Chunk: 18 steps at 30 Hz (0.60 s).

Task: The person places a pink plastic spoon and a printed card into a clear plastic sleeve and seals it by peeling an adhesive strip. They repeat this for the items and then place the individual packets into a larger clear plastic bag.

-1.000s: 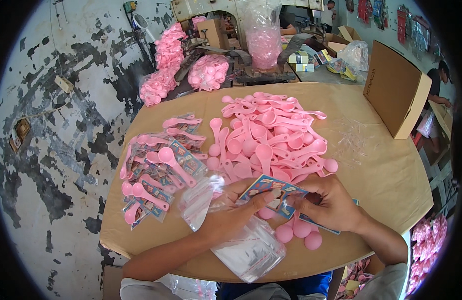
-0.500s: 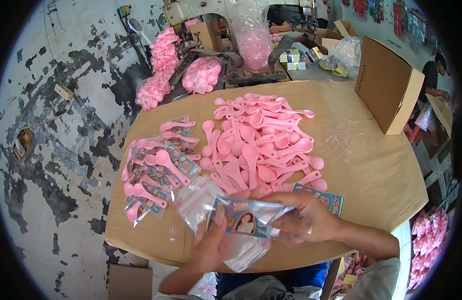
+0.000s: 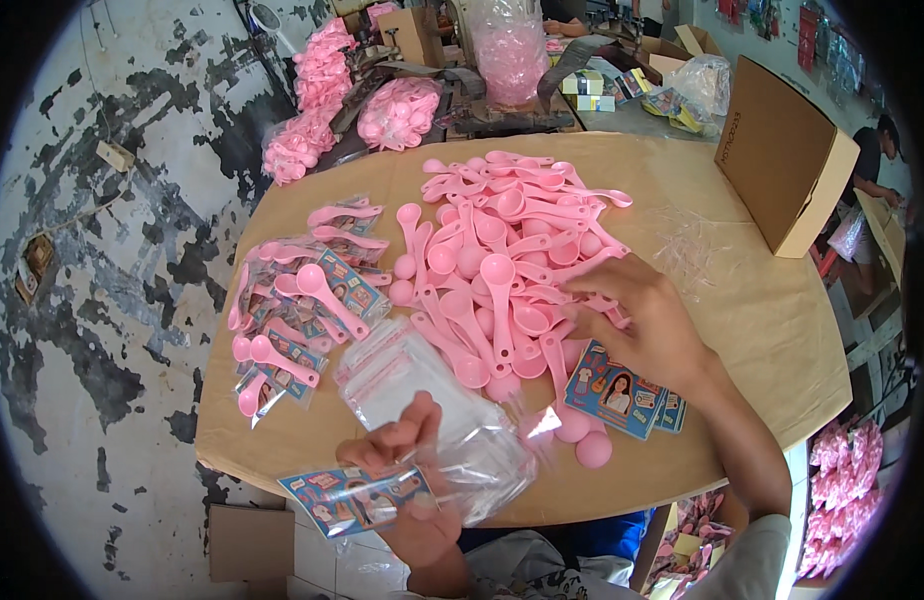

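- Peeling wall (image 3: 112, 330), pale with dark bare patches, rises left of the table.
- Work table (image 3: 772, 370): tan-covered surface with a rounded near edge; a cardboard box (image 3: 782, 165) stands at its far right.
- Background: a clear sack of pink items (image 3: 507, 55) beyond the far edge; a co-worker (image 3: 867, 165) at far right.
- Pink spoons (image 3: 497, 285): loose pile at the table's centre; bagged spoons (image 3: 327, 295) lie to its left.
- Clear bags (image 3: 407, 375): overlapping stack, near side, partly behind the left hand.
- Left hand (image 3: 412, 450): raised by the near edge, digits closed on the right end of a blue printed card (image 3: 352, 500), which projects leftward, tilted.
- Right hand (image 3: 642, 315): stretched over the pile's right side, fingers bent, thumb apart; whether it grips a spoon cannot be told.
- Blue cards (image 3: 617, 395): small stack left of the right forearm.
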Tool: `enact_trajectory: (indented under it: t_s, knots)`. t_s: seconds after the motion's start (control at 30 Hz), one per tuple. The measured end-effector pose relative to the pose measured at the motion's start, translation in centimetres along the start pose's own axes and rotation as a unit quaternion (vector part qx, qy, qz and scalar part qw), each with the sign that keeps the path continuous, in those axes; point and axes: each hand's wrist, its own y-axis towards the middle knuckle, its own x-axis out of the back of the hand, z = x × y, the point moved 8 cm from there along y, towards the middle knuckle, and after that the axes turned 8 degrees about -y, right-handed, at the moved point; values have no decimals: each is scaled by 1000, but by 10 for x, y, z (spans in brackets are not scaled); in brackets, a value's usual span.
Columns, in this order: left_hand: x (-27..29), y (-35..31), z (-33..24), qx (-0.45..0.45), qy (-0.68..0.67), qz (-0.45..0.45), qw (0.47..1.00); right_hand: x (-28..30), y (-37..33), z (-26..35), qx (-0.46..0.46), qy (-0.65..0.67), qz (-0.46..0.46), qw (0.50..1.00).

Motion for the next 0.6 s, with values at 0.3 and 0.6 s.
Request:
enact_trajectory:
  t_s: [0.3, 0.6]
  knots:
    - [26, 12, 9, 76, -9, -95, 993, -8, 6, -8, 28, -227, -68, 971]
    - [36, 10, 4, 84, -42, -134, 986, 26, -17, -7, -146, 206, -32, 967]
